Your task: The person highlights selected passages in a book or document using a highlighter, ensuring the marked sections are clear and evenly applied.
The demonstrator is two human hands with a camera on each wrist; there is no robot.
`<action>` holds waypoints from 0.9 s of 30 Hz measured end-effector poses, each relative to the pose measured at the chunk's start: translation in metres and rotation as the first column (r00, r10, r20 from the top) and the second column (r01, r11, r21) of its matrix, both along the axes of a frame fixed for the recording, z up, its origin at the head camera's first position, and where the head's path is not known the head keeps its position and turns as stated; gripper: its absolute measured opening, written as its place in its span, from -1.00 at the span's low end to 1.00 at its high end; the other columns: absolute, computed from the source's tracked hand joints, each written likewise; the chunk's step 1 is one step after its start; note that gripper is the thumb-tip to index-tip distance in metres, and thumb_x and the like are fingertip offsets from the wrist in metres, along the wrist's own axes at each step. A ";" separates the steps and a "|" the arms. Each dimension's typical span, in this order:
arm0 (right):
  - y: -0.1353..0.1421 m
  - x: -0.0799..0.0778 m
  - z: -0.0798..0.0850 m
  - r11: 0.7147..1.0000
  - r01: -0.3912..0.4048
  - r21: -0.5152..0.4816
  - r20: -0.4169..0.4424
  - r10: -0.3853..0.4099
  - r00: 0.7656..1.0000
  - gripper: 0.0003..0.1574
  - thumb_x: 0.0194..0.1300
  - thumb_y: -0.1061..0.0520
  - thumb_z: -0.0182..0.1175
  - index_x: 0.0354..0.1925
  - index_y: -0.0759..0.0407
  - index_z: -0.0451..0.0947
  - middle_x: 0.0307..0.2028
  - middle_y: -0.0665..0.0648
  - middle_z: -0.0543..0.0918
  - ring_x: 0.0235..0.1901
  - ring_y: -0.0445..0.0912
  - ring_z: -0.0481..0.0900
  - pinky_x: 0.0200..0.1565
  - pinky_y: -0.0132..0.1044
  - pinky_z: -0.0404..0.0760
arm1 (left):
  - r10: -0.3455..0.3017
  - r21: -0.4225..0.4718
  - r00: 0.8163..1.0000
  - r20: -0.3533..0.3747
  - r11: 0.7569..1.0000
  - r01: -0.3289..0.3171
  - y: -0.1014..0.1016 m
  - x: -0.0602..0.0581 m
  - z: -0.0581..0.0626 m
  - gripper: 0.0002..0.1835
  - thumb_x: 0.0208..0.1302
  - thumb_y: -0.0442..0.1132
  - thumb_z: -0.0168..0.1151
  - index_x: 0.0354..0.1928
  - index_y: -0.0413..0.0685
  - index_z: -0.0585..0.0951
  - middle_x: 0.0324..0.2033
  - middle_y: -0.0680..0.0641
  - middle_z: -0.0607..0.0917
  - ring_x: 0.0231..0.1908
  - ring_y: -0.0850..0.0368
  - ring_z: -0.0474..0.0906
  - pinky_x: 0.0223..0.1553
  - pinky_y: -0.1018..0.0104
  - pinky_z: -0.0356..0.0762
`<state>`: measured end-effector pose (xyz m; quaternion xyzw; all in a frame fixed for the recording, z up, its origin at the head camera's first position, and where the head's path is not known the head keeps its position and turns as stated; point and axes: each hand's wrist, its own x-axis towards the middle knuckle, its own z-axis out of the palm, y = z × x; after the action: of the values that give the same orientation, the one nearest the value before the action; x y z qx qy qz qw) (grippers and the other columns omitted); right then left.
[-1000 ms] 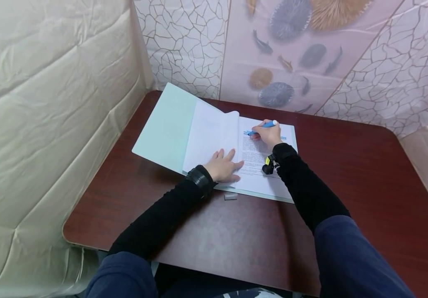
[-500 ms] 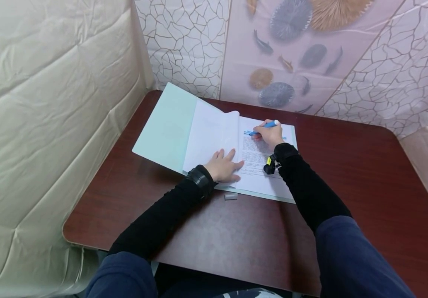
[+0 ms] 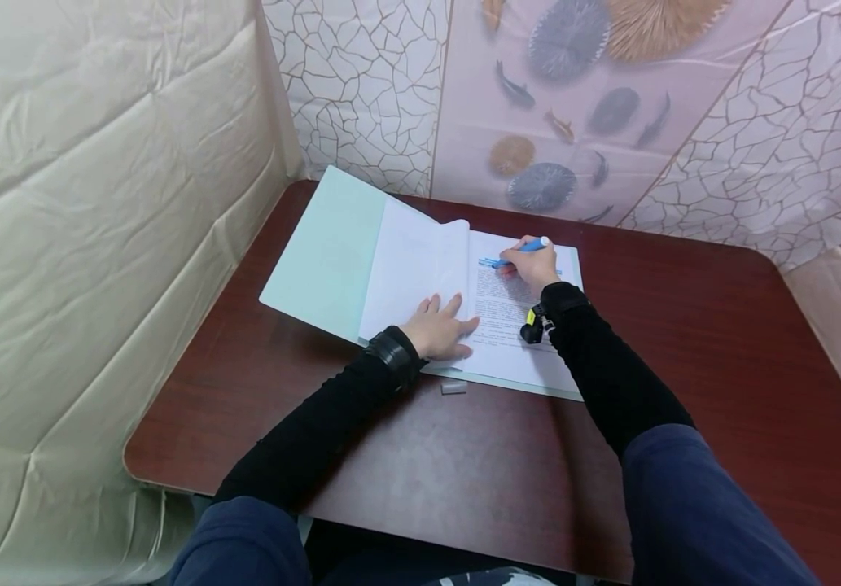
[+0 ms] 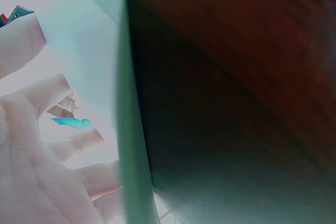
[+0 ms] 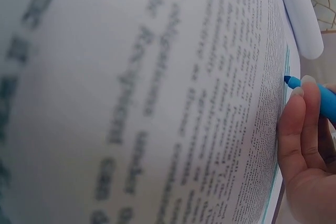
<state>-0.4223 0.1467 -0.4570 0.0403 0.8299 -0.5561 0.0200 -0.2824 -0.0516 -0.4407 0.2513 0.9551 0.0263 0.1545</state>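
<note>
In the head view a light-green folder (image 3: 325,244) lies spread on the table. Turned-over white pages (image 3: 409,260) curl up at its middle, and a printed page (image 3: 504,325) lies to the right. My left hand (image 3: 438,327) rests with spread fingers on the paper, near the fold at the lower edge. Near the top of the printed page my right hand (image 3: 532,262) pinches a blue marker (image 3: 533,244). In the right wrist view the marker's dark tip points at the sheet beside blue lines (image 5: 287,59). The left wrist view shows the palm and the folder's edge (image 4: 126,103).
A small grey piece (image 3: 453,388) lies on the brown table (image 3: 420,472), just in front of the folder. Patterned cloth (image 3: 537,106) hangs behind the table, and a cream sheet (image 3: 98,244) hangs at the left.
The right hand and marker have shifted slightly to the right along the top lines of the page. The left hand has stayed in place.
</note>
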 end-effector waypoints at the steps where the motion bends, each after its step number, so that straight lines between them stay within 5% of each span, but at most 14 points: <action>1: 0.000 0.000 0.000 1.000 0.000 -0.001 0.001 0.000 1.000 -0.80 0.21 0.15 0.30 -0.42 0.16 0.46 -0.44 0.20 0.76 -0.49 -0.09 0.75 -0.33 -0.23 0.71 | 0.000 0.002 1.000 0.001 1.000 0.000 0.000 0.000 0.000 -0.35 0.40 0.19 -0.02 0.48 0.30 0.16 0.53 -0.19 -0.04 0.47 -0.38 -0.10 0.47 -0.14 -0.08; 27: 0.008 -0.001 0.000 1.000 -0.008 -0.010 0.002 0.008 1.000 -0.82 0.22 0.17 0.29 -0.40 0.18 0.46 -0.40 0.24 0.76 -0.50 -0.11 0.75 -0.35 -0.24 0.71 | 0.006 0.006 1.000 0.013 1.000 -0.006 0.001 0.000 0.000 -0.35 0.40 0.19 -0.03 0.48 0.31 0.15 0.53 -0.19 -0.06 0.47 -0.37 -0.12 0.47 -0.13 -0.10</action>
<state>-0.4230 0.1552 -0.4572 0.0374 0.8272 -0.5602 0.0231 -0.2819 -0.0504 -0.4405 0.2487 0.9548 0.0313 0.1600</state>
